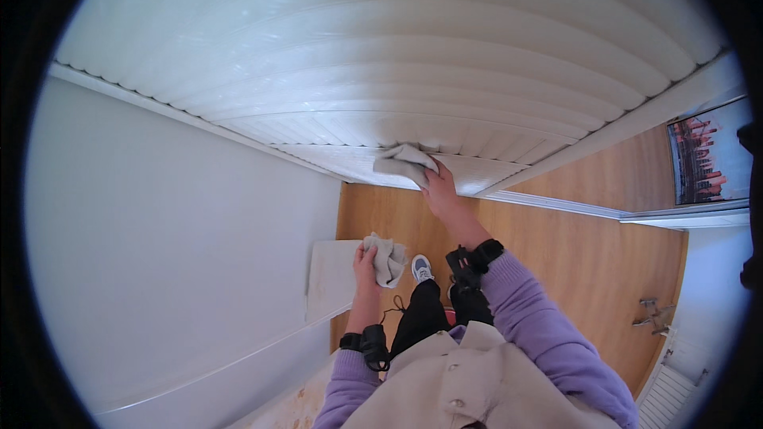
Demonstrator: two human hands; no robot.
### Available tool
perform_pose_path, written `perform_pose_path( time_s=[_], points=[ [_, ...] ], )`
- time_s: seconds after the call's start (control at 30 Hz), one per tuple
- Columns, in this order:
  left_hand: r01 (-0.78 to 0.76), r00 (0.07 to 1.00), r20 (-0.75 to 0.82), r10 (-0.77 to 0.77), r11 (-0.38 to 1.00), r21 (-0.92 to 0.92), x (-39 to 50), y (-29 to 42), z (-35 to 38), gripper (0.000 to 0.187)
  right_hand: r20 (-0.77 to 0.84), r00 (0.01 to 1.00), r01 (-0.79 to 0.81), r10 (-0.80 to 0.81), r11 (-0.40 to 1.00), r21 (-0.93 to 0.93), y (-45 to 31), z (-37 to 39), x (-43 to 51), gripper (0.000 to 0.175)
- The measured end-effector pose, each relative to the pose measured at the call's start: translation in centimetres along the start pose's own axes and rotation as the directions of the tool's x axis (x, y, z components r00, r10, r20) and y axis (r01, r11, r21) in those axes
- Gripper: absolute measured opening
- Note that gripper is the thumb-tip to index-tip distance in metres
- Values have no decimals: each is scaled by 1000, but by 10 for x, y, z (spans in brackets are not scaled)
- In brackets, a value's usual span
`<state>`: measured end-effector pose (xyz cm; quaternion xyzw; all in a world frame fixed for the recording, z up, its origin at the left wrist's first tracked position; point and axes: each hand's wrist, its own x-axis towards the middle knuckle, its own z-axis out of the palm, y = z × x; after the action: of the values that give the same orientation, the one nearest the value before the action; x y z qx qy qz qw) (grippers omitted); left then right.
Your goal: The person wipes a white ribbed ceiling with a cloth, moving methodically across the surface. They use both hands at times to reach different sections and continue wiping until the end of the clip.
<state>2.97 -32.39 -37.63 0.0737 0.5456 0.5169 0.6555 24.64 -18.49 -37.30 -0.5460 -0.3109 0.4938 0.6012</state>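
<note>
A pale ribbed sliding wardrobe door (pixel 381 71) rises in front of me. My right hand (pixel 440 187) grips a folded grey cloth (pixel 405 164) and holds it against the lower part of that door, near a horizontal seam in the panelling. Lower down and to the left, my left hand (pixel 365 268) is closed around a second, crumpled grey cloth (pixel 388 262). That cloth hangs clear of the door, in front of a white box-like piece (pixel 334 277) by the wall.
A plain white wall (pixel 179 238) borders the left side. Wooden flooring (pixel 554 262) runs under my shoe (pixel 422 268), with a metal door track (pixel 560 204) crossing it. At right are a mirrored panel (pixel 620 167), a metal stand's foot (pixel 653 316) and a white radiator (pixel 667 396).
</note>
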Motion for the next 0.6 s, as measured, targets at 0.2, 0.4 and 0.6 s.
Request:
perform_pose_path(
  time_s=[0.2,0.4,0.6],
  points=[
    [40,997,-62,-40,999,-3,19,25,-50,28,-524,830,-119,191,979,168,-17,-66,-10,42],
    [4,999,-35,-3,1000,7,31,31,-60,30,-516,616,393,-595,800,-454,-91,-183,-34,50],
    [41,998,43,-43,998,49,49,32,-35,31,-344,558,281,-755,563,-777,-168,-180,-27,66]
  ],
)
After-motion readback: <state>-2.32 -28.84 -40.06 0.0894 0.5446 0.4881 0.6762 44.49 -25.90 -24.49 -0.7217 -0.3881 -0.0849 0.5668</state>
